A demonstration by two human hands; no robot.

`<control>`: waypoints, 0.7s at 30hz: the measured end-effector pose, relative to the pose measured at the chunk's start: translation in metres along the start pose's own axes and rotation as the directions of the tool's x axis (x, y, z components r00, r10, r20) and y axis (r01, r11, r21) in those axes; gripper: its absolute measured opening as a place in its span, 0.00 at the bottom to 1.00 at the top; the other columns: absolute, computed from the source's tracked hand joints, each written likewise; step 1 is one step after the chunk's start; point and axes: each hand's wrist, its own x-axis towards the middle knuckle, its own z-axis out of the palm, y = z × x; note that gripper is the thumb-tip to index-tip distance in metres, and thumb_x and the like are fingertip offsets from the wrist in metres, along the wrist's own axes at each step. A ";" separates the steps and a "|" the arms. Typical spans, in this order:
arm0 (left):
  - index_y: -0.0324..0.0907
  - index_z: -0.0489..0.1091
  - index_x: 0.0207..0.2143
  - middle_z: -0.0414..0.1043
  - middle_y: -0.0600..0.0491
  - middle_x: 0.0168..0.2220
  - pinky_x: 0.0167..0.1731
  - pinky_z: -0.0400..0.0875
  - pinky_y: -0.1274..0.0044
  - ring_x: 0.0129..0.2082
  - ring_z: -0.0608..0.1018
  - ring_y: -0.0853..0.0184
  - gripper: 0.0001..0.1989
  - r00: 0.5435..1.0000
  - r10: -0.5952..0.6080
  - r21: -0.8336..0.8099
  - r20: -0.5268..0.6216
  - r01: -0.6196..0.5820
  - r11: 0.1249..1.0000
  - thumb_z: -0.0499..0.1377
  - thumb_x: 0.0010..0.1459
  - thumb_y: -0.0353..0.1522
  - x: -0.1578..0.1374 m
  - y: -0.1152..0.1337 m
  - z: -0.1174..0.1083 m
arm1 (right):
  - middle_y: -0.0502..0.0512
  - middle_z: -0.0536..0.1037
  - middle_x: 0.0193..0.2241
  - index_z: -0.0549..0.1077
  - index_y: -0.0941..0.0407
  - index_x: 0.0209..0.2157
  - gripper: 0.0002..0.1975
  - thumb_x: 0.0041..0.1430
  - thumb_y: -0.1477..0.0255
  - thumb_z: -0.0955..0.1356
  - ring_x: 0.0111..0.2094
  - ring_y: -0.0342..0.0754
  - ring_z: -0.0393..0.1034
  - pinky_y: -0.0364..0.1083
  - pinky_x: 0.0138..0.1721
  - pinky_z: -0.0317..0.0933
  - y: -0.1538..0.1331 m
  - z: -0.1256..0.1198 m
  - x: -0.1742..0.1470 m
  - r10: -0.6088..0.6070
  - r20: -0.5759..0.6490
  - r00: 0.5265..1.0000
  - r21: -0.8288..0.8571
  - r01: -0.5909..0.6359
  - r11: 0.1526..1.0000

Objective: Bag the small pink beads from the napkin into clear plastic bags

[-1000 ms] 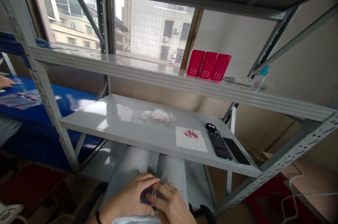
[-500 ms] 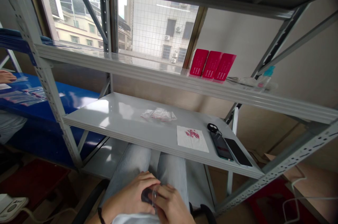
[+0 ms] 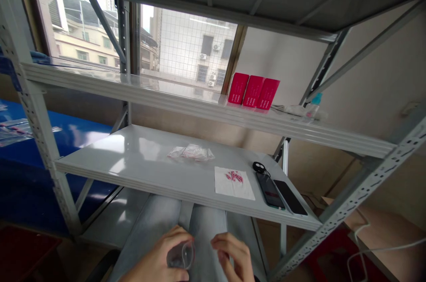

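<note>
Over the lap at 6 o'clock, the left hand grasps a small clear cup; the right hand hovers just beside at 3 o'clock, its grip released. Best to keep the cup upright and steadied.

Three red boxes stand above the worktop, which carries two phones and one napkin.

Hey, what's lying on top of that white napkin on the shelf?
A small cluster of tiny pink pieces sits near the far edge of the napkin. They are too small to identify. Whatever lies beneath the napkin is covered.
</note>
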 end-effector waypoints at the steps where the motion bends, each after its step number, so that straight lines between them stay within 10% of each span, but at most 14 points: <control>1: 0.53 0.73 0.52 0.74 0.53 0.48 0.53 0.68 0.71 0.50 0.75 0.57 0.29 0.999 0.030 -0.078 -0.019 -0.031 0.997 0.74 0.47 0.39 0.010 0.000 -0.003 | 0.56 0.82 0.38 0.76 0.51 0.42 0.09 0.67 0.71 0.63 0.37 0.51 0.78 0.47 0.38 0.71 0.004 -0.014 0.006 0.083 -0.051 0.995 -0.003 -0.083 0.997; 5: 0.48 0.74 0.53 0.75 0.49 0.48 0.57 0.64 0.68 0.52 0.74 0.54 0.27 0.977 0.143 -0.285 -0.158 -0.184 0.941 0.70 0.52 0.45 0.085 0.013 -0.019 | 0.57 0.80 0.36 0.75 0.54 0.45 0.14 0.68 0.62 0.63 0.32 0.50 0.74 0.45 0.32 0.66 0.038 -0.063 0.055 0.345 -0.323 0.881 -0.128 -0.402 0.907; 11: 0.45 0.76 0.48 0.78 0.48 0.46 0.53 0.67 0.68 0.51 0.75 0.55 0.21 0.942 0.077 -0.436 -0.325 -0.222 0.872 0.66 0.56 0.45 0.199 0.030 -0.018 | 0.60 0.79 0.38 0.79 0.57 0.42 0.15 0.65 0.71 0.60 0.37 0.52 0.74 0.49 0.42 0.64 0.101 -0.090 0.127 0.375 -0.173 0.911 -0.519 -0.407 0.752; 21: 0.45 0.77 0.48 0.79 0.49 0.44 0.50 0.68 0.69 0.46 0.76 0.57 0.20 0.952 0.057 -0.443 -0.299 -0.192 0.876 0.65 0.57 0.46 0.207 0.016 -0.006 | 0.58 0.80 0.37 0.79 0.54 0.37 0.11 0.64 0.73 0.64 0.43 0.54 0.74 0.46 0.46 0.62 0.120 -0.079 0.137 0.399 -0.055 0.915 -0.668 -0.331 0.666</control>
